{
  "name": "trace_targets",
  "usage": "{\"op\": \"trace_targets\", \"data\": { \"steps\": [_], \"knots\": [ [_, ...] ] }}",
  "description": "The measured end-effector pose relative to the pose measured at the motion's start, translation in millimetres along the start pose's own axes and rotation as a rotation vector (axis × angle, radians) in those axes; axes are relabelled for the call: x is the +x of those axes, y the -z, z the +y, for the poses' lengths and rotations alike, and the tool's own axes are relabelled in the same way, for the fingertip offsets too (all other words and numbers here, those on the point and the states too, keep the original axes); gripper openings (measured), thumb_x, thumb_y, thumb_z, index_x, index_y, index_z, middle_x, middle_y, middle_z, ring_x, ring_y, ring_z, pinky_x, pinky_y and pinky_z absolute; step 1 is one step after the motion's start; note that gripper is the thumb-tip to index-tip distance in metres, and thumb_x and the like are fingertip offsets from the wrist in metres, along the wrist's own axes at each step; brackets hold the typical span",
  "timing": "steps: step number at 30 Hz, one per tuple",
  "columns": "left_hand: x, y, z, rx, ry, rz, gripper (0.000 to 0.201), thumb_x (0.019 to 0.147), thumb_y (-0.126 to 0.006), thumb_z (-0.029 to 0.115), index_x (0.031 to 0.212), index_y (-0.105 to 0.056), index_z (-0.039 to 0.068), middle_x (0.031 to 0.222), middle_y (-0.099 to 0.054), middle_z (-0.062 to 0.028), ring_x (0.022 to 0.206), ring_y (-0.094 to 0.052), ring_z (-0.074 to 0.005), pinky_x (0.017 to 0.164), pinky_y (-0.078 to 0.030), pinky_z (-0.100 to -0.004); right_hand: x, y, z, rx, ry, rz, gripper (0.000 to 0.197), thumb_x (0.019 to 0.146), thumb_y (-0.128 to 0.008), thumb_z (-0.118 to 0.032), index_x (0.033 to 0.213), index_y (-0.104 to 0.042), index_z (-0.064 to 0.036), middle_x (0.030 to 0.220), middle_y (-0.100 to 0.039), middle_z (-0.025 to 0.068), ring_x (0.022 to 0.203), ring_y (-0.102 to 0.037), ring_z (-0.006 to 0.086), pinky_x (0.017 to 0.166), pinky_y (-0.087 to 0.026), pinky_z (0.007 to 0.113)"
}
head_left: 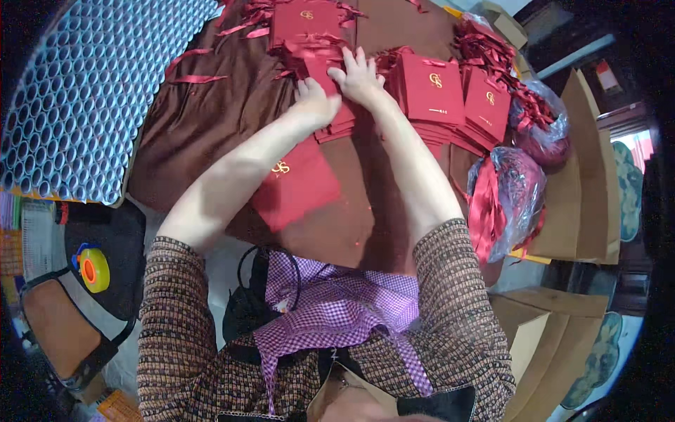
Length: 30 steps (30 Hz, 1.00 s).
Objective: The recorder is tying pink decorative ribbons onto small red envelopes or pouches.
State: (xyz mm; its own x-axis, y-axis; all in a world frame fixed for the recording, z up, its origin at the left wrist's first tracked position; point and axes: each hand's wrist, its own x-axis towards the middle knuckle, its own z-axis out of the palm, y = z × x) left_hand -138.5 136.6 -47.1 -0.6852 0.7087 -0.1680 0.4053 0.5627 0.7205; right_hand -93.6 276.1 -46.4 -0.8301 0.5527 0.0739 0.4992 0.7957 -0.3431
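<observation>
Both my hands reach over a stack of red gift bags [337,128] with ribbon handles at the middle of the table. My left hand [315,107] rests at the stack's left side, its fingers stretched forward and thumb apart. Against the upper right part of the same stack lies my right hand [360,81], fingers spread. Nothing shows gripped in either hand, though what lies under the left palm is hidden. Nearer to me, a single red bag [302,193] with a gold emblem lies askew, partly beneath my left forearm.
More red bags [432,91] stand in stacks to the right, others [307,27] at the far side. A clear plastic bag of ribbons [517,197] sits at the table's right edge. Many blue-white tubes [84,91] fill the far left. Cardboard boxes [569,190] stand right; a chair [63,327] stands left.
</observation>
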Motion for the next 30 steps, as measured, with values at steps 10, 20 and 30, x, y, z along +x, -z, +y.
{"op": "trace_targets", "data": {
  "steps": [10,20,30],
  "knots": [
    [-11,20,-19,0.372,-0.152,-0.115,0.107,0.075,-0.064,0.053,0.140,-0.008,-0.010,0.146,-0.011,-0.0303,0.137,-0.013,-0.0428,0.106,-0.021,-0.0561,-9,-17,1,-0.077,0.042,0.018,0.077,0.087,-0.045,-0.056,0.146,-0.016,-0.0144,0.149,-0.015,0.0231,0.135,-0.015,0.0474,0.103,-0.018,0.065],
    [-4,25,-5,0.650,-0.383,-0.078,0.124,0.056,-0.074,0.064,0.143,-0.015,0.001,0.147,-0.008,-0.0318,0.135,-0.011,-0.0487,0.105,-0.022,-0.0586,-1,-19,5,-0.059,0.040,0.086,0.076,0.085,-0.047,-0.058,0.145,-0.019,-0.0196,0.148,-0.020,0.0206,0.132,-0.023,0.0474,0.098,-0.026,0.064],
    [-5,40,-21,0.426,-0.427,-0.007,0.116,0.061,-0.074,0.060,0.143,-0.017,0.002,0.148,-0.005,-0.0300,0.136,-0.010,-0.0465,0.107,-0.021,-0.0539,-22,18,-27,-0.025,0.079,0.249,0.066,0.085,-0.059,-0.032,0.139,-0.030,-0.0070,0.144,-0.026,0.0239,0.132,-0.024,0.0444,0.103,-0.025,0.058]
  ]
}}
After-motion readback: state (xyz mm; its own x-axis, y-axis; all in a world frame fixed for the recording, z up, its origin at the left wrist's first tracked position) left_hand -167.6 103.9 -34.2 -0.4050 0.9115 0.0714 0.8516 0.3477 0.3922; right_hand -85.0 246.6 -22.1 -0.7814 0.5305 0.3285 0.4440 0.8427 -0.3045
